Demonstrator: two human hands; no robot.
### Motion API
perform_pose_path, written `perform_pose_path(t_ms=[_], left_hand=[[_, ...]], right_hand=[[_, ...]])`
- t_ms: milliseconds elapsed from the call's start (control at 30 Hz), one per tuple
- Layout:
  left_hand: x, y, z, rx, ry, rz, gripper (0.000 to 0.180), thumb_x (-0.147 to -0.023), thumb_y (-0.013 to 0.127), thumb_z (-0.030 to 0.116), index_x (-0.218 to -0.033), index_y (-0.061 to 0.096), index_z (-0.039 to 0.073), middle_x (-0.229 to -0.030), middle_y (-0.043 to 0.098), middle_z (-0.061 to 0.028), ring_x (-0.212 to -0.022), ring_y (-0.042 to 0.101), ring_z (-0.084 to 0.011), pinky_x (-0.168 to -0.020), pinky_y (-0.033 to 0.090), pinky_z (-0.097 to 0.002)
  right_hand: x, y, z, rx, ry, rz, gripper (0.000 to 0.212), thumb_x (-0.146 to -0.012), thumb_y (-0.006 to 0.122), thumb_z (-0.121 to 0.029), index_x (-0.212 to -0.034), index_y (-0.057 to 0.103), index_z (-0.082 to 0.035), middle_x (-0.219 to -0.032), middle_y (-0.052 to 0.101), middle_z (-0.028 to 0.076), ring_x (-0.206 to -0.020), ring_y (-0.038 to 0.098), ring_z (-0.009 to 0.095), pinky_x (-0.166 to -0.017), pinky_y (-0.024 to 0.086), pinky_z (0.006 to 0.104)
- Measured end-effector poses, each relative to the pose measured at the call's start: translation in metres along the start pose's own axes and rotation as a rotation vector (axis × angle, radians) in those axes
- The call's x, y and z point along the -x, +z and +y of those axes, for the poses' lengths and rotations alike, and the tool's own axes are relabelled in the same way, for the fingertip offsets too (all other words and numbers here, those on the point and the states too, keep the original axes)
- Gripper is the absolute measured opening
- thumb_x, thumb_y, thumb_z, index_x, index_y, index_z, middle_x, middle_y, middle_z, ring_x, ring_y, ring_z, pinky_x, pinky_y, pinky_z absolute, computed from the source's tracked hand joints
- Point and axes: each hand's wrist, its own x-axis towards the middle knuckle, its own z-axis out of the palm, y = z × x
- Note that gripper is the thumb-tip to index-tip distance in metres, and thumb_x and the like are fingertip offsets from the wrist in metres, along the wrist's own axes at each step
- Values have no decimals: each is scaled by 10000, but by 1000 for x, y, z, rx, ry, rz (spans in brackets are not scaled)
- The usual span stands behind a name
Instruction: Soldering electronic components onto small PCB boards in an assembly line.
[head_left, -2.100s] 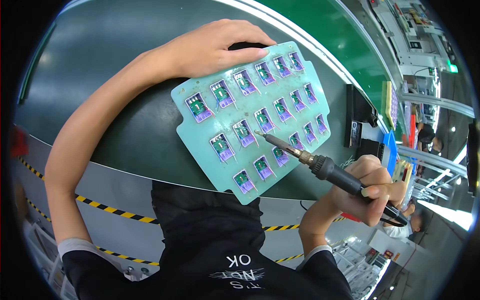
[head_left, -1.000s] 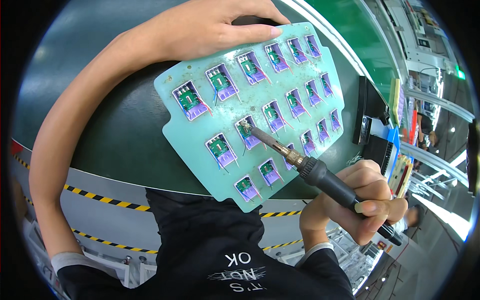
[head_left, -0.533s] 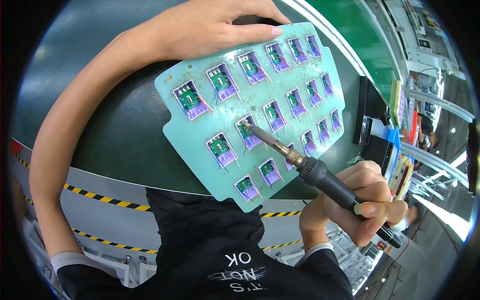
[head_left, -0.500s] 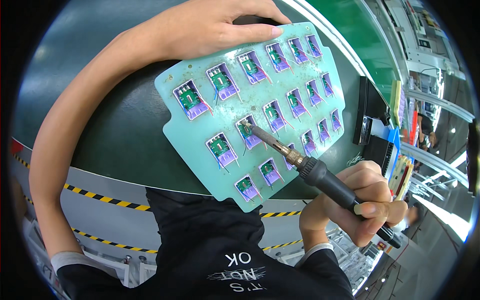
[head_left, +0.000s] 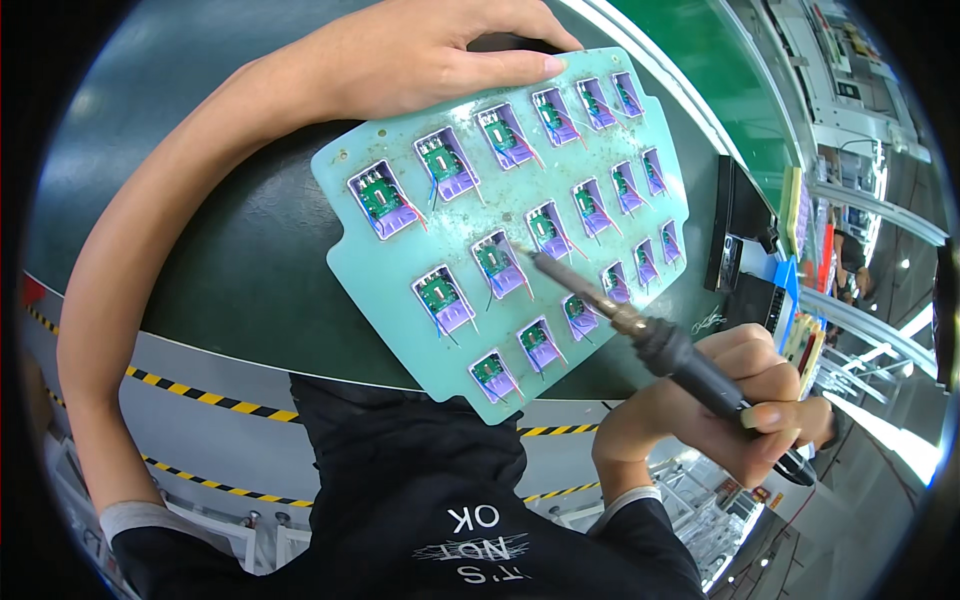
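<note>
A pale green fixture plate (head_left: 370, 275) lies tilted across the bench, with rows of cutouts. Small green circuit boards (head_left: 440, 290) sit in purple housings in those cutouts, red and blue wires sticking out. At the far edge, my left hand (head_left: 440, 62) grips the plate, thumb on its top face and the other fingers partly hidden beyond the rim. My right hand (head_left: 745, 400) is closed round the black handle of a soldering iron (head_left: 690, 370). The iron's slightly blurred tip points to the upper left, over the plate beside a middle-row housing; whether it touches anything I cannot tell.
The dark green bench top (head_left: 240, 270) spreads under the plate. To the right stands a black box-like device (head_left: 735, 220) beside a blue bin (head_left: 788, 275) and stacked trays. Yellow-black floor tape (head_left: 220, 400) runs below the bench. Another person shows small at far right.
The soldering iron has drawn back right from the middle-row circuit board it was over, my right hand moving with it. My left hand and the plate are almost unmoved.
</note>
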Motion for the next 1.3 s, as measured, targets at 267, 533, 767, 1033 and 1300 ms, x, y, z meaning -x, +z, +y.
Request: perform_pose_path(t_ms=[267,533,767,1033,1300], left_hand=[[-7,1,-2,1,20,0,363,-985,541,236,-1236,606,-18,-1200,639,-202,-1147,587,-340,-1006,435,-424],[-12,10,-44,-146,664,178,327,-984,543,185,-1231,599,-23,-1196,634,-198,-1137,588,-336,-994,439,-419],[-1,8,-27,-131,424,104,332,-991,531,182,-1237,600,-30,-1241,622,-187,-1164,581,-323,-1016,435,-403],[-10,7,-22,-136,7,-47,345,-996,489,174,-1243,612,-33,-1308,604,-180,-1229,557,-321,-1069,407,-406],[-19,15,-62,21,894,243,337,-975,567,148,-1249,576,-48,-1232,621,-202,-1153,583,-345,-996,444,-425]], right_hand=[[-46,-63,-5,71,-21,321,248,-923,487,-288,-749,487,-111,-516,287,-45,-412,231,45,-403,180,202],[-57,-116,8,238,-14,588,273,-896,517,-221,-686,362,-140,-568,322,-34,-438,227,55,-431,189,207],[-49,-105,9,346,-13,664,279,-884,506,-217,-679,334,-141,-546,292,-33,-427,211,65,-444,181,221],[-30,-68,-1,-62,3,258,205,-908,514,-243,-782,450,-94,-510,309,-34,-382,238,47,-417,219,237],[-11,-10,-4,-31,-74,-17,289,-910,566,-295,-808,451,-49,-526,348,-22,-367,293,69,-344,227,210]])
